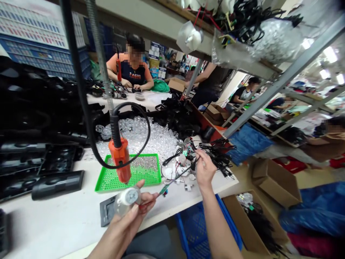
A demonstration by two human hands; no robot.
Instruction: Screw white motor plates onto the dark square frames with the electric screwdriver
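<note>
While hands point(132, 216) hold bulb point(128, 197) and wire point(175, 181), table edge point(185, 205) just below

Factory floor. Metal shelving rack point(285, 77) overhead right, white workbench point(54, 212) across the view, blue crate point(194, 230) beneath it, cardboard boxes point(276, 181) on tan floor point(239, 176), ceiling lights point(330, 54) far right, blue parts bins point(45, 54) back left.

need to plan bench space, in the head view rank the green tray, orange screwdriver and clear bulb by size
Largest: green tray.
Next, too close to rank: orange screwdriver and clear bulb. They look about alike, and the bulb, in the left hand, sits nearest the camera, so its apparent size is unsure.
</note>
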